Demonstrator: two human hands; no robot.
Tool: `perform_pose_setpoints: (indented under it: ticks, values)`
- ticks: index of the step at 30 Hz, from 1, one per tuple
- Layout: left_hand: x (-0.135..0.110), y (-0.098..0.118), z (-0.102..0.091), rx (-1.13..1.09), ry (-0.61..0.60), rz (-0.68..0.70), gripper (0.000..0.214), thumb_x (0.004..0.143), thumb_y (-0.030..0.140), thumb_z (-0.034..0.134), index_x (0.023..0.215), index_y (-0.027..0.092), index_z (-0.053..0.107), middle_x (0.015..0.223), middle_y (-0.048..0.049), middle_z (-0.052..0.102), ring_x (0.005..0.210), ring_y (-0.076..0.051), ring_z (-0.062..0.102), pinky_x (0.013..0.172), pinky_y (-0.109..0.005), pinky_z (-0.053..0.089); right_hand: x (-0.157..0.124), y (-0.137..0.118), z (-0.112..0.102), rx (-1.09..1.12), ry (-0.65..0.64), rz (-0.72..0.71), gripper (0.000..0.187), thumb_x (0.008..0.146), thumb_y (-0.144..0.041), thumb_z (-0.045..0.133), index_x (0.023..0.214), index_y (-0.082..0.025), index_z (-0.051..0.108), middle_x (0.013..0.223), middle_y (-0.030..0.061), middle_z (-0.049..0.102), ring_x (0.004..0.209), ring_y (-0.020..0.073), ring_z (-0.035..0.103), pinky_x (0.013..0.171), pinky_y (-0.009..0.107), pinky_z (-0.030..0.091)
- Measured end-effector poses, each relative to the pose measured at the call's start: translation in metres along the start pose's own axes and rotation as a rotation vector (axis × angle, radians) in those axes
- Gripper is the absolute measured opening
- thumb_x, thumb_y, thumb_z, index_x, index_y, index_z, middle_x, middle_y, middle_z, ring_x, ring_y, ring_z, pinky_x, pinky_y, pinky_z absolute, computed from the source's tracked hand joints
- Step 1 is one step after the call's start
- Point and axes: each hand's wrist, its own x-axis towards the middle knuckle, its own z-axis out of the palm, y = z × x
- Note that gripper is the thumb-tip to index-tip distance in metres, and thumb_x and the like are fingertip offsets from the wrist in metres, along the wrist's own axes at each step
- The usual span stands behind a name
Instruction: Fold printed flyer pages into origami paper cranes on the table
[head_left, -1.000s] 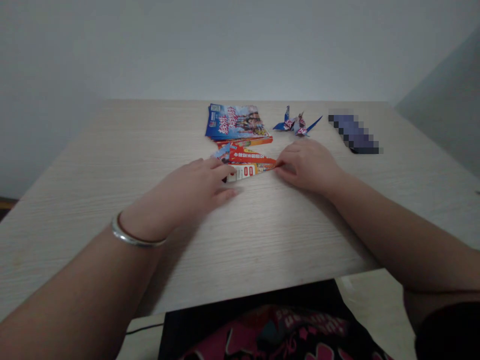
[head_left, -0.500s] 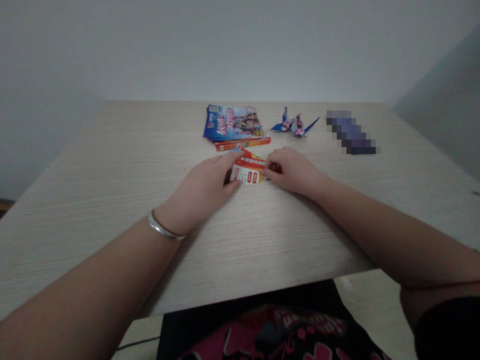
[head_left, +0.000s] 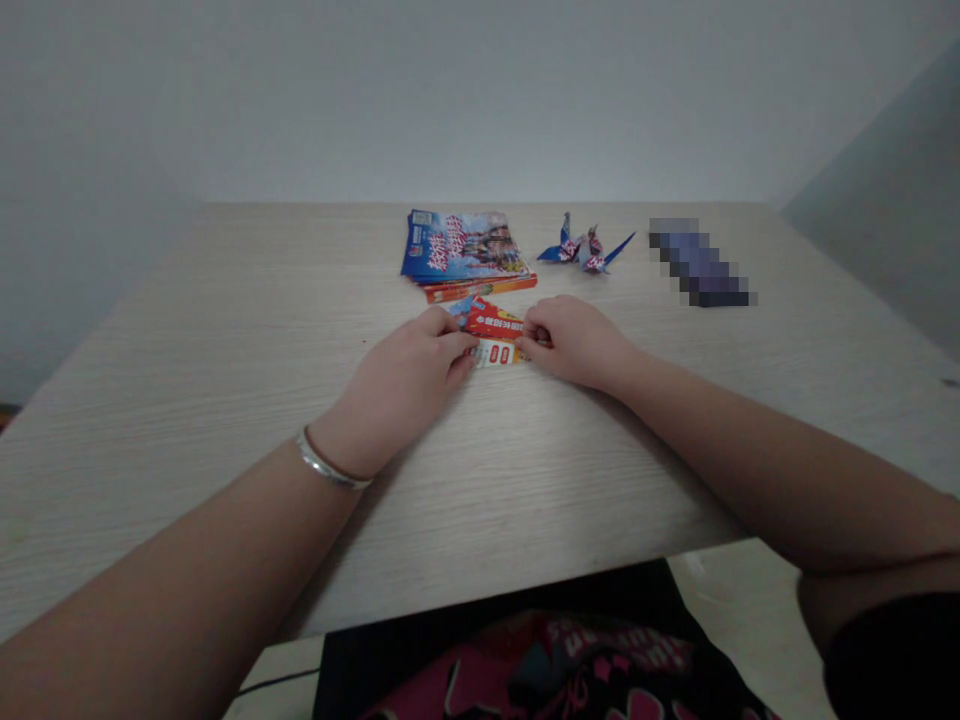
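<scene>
Stacked leaflets (head_left: 466, 246), paper cranes (head_left: 568, 249) and a pixelated object (head_left: 700, 263) lie left to right on the table (head_left: 225, 330).

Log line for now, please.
left hand: touching folded paper | right hand: at its right end | beyond: leaflet stack, paper cranes

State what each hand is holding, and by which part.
The folded paper: the right hand pinches its right end; the left hand touches its left end, though its grip is unclear.

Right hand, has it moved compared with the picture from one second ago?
Yes. Judged against the paper cranes on the table, the right hand has shifted left and slightly nearer the person.
</scene>
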Motion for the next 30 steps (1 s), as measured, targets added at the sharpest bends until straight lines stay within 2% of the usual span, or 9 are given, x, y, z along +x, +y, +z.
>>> perform_pose_setpoints:
  ticks: [9, 14, 20, 25, 30]
  values:
    - [-0.0003, 0.0036, -0.0034, 0.086, -0.077, 0.023, 0.042, 0.107, 0.026, 0.038, 0.104, 0.012, 0.077, 0.11, -0.0142, 0.072, 0.1, -0.025, 0.067, 0.093, -0.04, 0.055, 0.0015, -0.0009, 0.003, 0.028, 0.005, 0.003, 0.021, 0.093, -0.032, 0.059, 0.082, -0.017, 0.069, 0.083, 0.0079, 0.069, 0.081, 0.0213, 0.057, 0.073, 0.034, 0.037]
    - [-0.0015, 0.0022, -0.0034, 0.104, -0.079, 0.036, 0.041, 0.107, 0.026, 0.038, 0.109, 0.012, 0.076, 0.113, -0.0152, 0.072, 0.1, -0.026, 0.067, 0.092, -0.04, 0.055, 0.0013, -0.0019, 0.0037, -0.006, 0.02, -0.004, 0.022, 0.094, -0.032, 0.058, 0.083, -0.017, 0.068, 0.086, 0.01, 0.07, 0.083, 0.0225, 0.057, 0.074, 0.035, 0.036]
    - [-0.0024, 0.0028, -0.0016, 0.182, -0.066, 0.079, 0.038, 0.106, 0.025, 0.039, 0.105, 0.012, 0.075, 0.108, -0.0144, 0.071, 0.095, -0.025, 0.065, 0.085, -0.037, 0.054, 0.0027, -0.001, 0.0057, -0.013, 0.024, -0.024, 0.021, 0.094, -0.031, 0.057, 0.083, -0.017, 0.068, 0.085, 0.0095, 0.07, 0.081, 0.0222, 0.057, 0.073, 0.035, 0.036]
    - [-0.0011, 0.0061, -0.003, 0.201, -0.114, 0.049, 0.038, 0.107, 0.024, 0.039, 0.106, 0.011, 0.074, 0.109, -0.0142, 0.069, 0.099, -0.027, 0.064, 0.088, -0.039, 0.054, 0.0031, 0.0002, 0.0071, -0.008, 0.028, -0.042, 0.02, 0.094, -0.031, 0.057, 0.083, -0.018, 0.067, 0.085, 0.0086, 0.07, 0.082, 0.0221, 0.058, 0.074, 0.035, 0.036]
    - [-0.0008, 0.0074, -0.0037, 0.194, -0.108, 0.045, 0.035, 0.107, 0.023, 0.039, 0.11, 0.012, 0.072, 0.118, -0.0152, 0.068, 0.111, -0.029, 0.063, 0.097, -0.041, 0.053, 0.0009, -0.0009, 0.0061, 0.016, 0.05, -0.033, 0.017, 0.094, -0.032, 0.06, 0.089, -0.017, 0.067, 0.086, 0.0078, 0.07, 0.079, 0.0208, 0.057, 0.072, 0.033, 0.035]
